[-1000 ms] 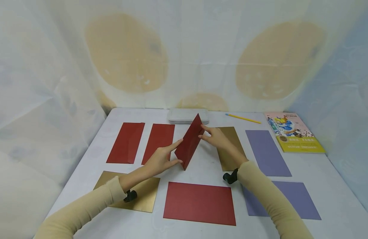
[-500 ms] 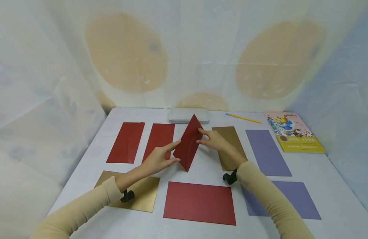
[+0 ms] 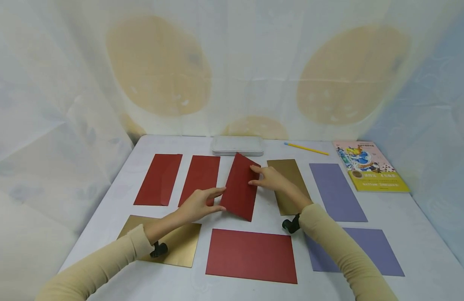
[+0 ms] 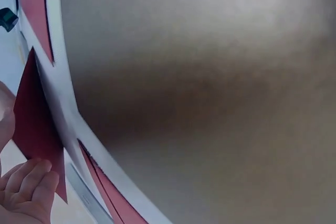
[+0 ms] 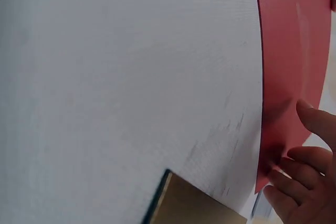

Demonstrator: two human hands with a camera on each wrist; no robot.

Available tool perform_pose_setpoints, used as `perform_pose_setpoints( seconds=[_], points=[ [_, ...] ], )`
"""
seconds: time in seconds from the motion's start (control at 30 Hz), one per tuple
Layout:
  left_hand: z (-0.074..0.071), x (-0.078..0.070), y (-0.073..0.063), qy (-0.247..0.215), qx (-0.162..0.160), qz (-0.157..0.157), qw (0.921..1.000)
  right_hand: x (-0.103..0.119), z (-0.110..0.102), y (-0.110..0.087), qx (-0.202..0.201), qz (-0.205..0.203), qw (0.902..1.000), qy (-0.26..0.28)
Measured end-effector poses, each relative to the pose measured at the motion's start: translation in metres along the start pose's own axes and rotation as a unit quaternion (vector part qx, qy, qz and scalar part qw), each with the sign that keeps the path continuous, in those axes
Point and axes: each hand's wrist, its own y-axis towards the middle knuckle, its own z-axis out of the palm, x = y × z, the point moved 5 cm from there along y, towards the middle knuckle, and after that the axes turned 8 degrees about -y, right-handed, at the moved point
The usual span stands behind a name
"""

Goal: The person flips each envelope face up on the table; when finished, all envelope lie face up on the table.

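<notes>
A dark red envelope [image 3: 240,188] stands tilted above the white table, its right side raised. My left hand [image 3: 202,203] holds it by the left edge, thumb nearer me and fingers farther along. At the right edge, my right hand [image 3: 271,179] grips it between thumb and fingers. In the left wrist view, bent fingers [image 4: 39,177] overlap the envelope; a blurred sleeve or wrist fills most of that picture. The right wrist view has the thumb [image 5: 310,111] over the red face and the fingertips close to its edge. Part of the envelope's edges is hidden by the hands.
Two red envelopes [image 3: 158,179] [image 3: 202,177] lie left of it, another red one [image 3: 252,256] in front. Gold envelopes [image 3: 184,244] [image 3: 292,184] and purple ones [image 3: 338,192] [image 3: 367,251] lie around. Behind are a pale case [image 3: 237,145], a pencil [image 3: 306,148] and a book [image 3: 371,166].
The held red envelope has turned from nearly edge-on to a flatter tilt, its top dropping and its broad face showing. Both hands have come down slightly with it, the left shifting a little left.
</notes>
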Motion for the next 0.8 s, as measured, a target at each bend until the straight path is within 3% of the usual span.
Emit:
perform_pose_setpoints(
  seconds=[0.3, 0.57, 0.8],
  points=[
    [0.013, 0.011, 0.001, 0.073, 0.054, -0.024, 0.9955, -0.001, 0.006, 0.008, 0.017, -0.027, 0.9988, -0.036],
    [0.02, 0.009, 0.008, 0.141, 0.064, -0.019, 0.9877, -0.004, 0.007, 0.017, 0.036, -0.033, 0.9976, -0.049],
    [0.022, 0.006, 0.011, 0.172, 0.066, -0.023, 0.9827, -0.006, 0.008, 0.022, 0.045, -0.016, 0.9982, -0.037]
  ],
)
